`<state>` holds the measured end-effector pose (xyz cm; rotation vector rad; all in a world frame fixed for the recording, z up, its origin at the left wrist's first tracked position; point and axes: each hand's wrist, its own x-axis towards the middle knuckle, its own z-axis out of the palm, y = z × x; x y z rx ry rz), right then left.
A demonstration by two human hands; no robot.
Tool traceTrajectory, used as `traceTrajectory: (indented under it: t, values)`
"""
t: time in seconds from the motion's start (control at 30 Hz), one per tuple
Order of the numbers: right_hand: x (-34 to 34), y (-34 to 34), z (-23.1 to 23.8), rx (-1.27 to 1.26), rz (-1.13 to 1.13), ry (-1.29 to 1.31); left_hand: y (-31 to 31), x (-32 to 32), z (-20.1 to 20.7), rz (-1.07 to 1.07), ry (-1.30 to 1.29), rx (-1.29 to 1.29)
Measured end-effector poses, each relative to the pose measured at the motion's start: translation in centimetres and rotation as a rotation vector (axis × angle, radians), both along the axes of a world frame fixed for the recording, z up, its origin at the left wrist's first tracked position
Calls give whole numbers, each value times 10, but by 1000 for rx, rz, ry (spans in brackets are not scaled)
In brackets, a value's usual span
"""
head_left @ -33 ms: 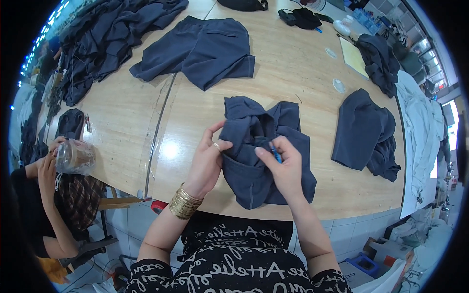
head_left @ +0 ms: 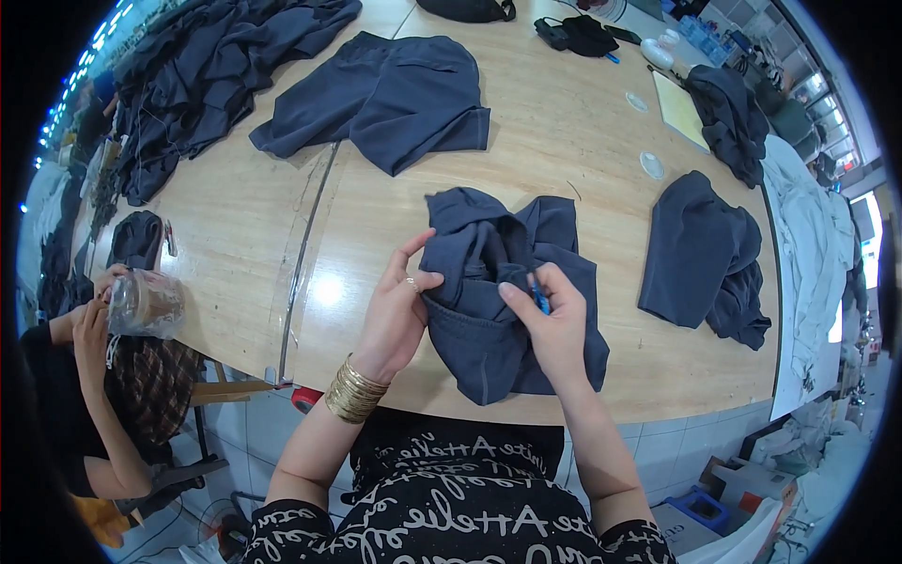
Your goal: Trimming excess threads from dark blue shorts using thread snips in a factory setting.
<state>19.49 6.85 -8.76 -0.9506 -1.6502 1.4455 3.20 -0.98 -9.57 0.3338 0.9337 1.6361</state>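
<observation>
A pair of dark navy shorts (head_left: pixel 474 352) lies bunched on the table in front of me, its elastic waistband turned toward me and its inside partly showing. My left hand (head_left: pixel 399 305) pinches the left side of the waistband between thumb and fingers. On the right, my right hand (head_left: pixel 554 324) is closed on a fold of the cloth near the opening. A small blue tool (head_left: pixel 540 298) sticks out between its fingers; most of it is hidden, so I cannot make out its kind.
More navy shorts (head_left: pixel 395 94) lie flat beyond, beside a large heap of dark cloth (head_left: pixel 202 80). Another folded dark garment (head_left: pixel 695 249) is on the right. At the left, a person's hands hold a clear plastic bag (head_left: pixel 147 303). White cloth (head_left: pixel 803 263) hangs beyond the right edge.
My right hand has shifted slightly right with the fold of cloth, and the opening of the shorts looks a little wider. My left hand has barely moved.
</observation>
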Motion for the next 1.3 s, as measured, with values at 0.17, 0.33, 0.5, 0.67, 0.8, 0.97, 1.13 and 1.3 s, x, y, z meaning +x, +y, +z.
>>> traceTrajectory:
  t: [0.17,0.33,0.5,0.67,0.8,0.97,1.13,1.3]
  values:
    - [11,-6,-3,-75,-65,-55,-2,6,-15,-8,-239,56]
    - [15,-9,-10,15,-61,-205,-2,11,-22,-38,-352,136]
    - [7,-4,13,440,-176,-231,-2,17,-13,-24,-250,131]
    - [-4,-1,19,631,34,-323,-3,21,-10,-23,-179,138]
    - [-4,7,12,514,48,-411,-8,22,-8,-9,-94,121]
    - [12,24,31,-271,103,-31,-12,16,-7,-5,4,135]
    - [51,47,44,-227,-167,386,-21,2,-12,-2,36,46]
    - [109,86,34,1057,-709,-765,-41,4,-35,88,41,-157]
